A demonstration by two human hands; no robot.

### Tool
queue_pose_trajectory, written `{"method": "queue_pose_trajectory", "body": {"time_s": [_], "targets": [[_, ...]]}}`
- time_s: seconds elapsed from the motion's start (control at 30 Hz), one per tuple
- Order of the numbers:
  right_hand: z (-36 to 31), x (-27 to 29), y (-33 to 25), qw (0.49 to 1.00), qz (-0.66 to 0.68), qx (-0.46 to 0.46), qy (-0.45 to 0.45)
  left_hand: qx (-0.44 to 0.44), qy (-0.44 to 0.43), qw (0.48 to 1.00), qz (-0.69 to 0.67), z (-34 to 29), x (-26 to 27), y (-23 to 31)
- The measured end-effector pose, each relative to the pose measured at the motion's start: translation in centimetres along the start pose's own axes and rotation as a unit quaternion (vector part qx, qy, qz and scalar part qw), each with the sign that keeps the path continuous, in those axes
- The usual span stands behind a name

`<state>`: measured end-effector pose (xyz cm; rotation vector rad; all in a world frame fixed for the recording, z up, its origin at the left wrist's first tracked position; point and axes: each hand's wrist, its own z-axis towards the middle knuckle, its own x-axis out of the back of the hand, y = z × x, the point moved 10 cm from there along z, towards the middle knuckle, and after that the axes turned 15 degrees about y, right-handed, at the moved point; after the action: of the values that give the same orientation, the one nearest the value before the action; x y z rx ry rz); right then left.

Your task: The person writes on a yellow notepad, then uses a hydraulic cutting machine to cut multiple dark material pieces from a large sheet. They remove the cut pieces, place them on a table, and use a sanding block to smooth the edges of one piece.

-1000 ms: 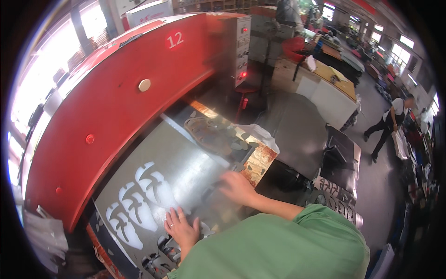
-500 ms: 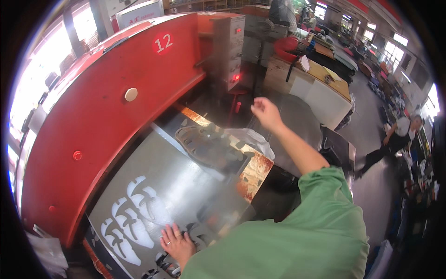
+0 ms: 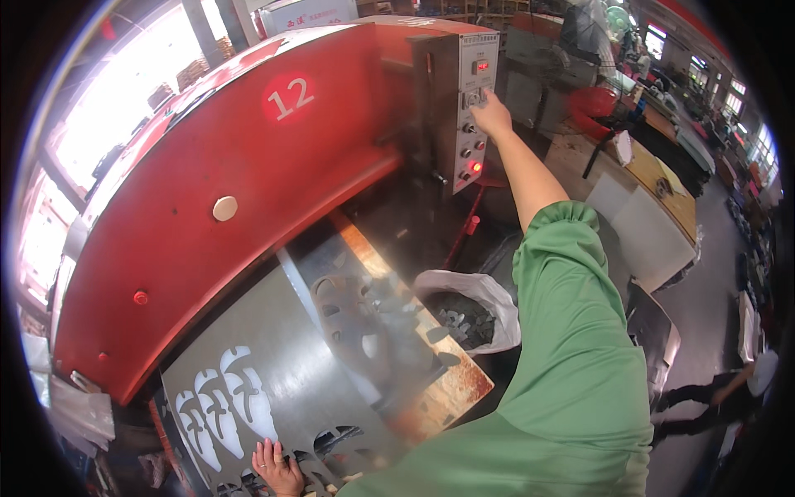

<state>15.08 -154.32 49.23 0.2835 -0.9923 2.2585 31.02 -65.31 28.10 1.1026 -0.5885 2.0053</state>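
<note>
1. Head view, left grip [image 3: 280, 472]: palm-down, fingers extended and a little parted, not clenched. Pressed on the grey sheet [image 3: 306, 385] at its near edge, just beside a cut-out. No hold on anything visible; a ring was on one finger.
2. Right grip [image 3: 494, 116]: arm reached out at full stretch, fingers partly bent, fingertips at the control panel [image 3: 466, 116], close to a dial below the red-lit display [image 3: 481, 66]. Couldn't tell how far it was open, or whether it had hold of anything.
3. Sheet location: flat on the desk [image 3: 465, 385], over its left part, from near the left edge across to a pale strip [image 3: 301, 286]. Three white shoe-shaped openings [image 3: 228, 437] stood in a row toward the left edge. Darker openings [image 3: 339, 436] sat along the near edge, right of the left grip.
4. Right part of desk: blurred sandal-like outline beside the strip, too smeared to identify. Small grey offcuts [image 3: 439, 334] lay on the rusty right edge.
5. Just beyond that right edge: white sack [image 3: 507, 331], mouth open, grey scraps [image 3: 472, 327] inside.
6. Red beam [image 3: 240, 166] ran along the desk's far edge, with a cream disc [image 3: 224, 209] and red button [image 3: 141, 297] on its face. Red lamp [image 3: 476, 167] lit low on the panel.
</note>
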Motion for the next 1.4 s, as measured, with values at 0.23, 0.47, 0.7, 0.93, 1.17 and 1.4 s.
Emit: {"method": "queue_pose_trajectory", "body": {"time_s": [0.23,0.47,0.7,0.93,1.17,1.4], "targets": [[3.2,-1.7,-1.1,0.995,0.034,-0.068,-0.069,-0.002,0.045,0.999,0.007,2.2,2.2,2.3],[2.2,-1.0,-1.2,0.999,0.024,-0.018,-0.026,-0.010,0.032,0.999,0.011,2.8,2.2,2.9],[2.7,-0.7,-1.3,0.999,0.028,-0.005,-0.033,-0.004,0.031,1.000,0.000,2.6,2.3,2.7],[3.2,0.4,-0.9,0.996,-0.049,-0.009,-0.071,-0.029,0.018,0.999,0.011,0.8,0.5,1.2],[-16.2,1.5,-9.4,0.959,0.235,-0.012,-0.156,-0.004,0.050,0.999,0.003,1.0,0.7,0.8],[-50.2,9.6,-17.6,0.860,0.142,0.048,-0.488,0.041,0.069,0.997,0.002,1.4,1.7,0.6]]}}
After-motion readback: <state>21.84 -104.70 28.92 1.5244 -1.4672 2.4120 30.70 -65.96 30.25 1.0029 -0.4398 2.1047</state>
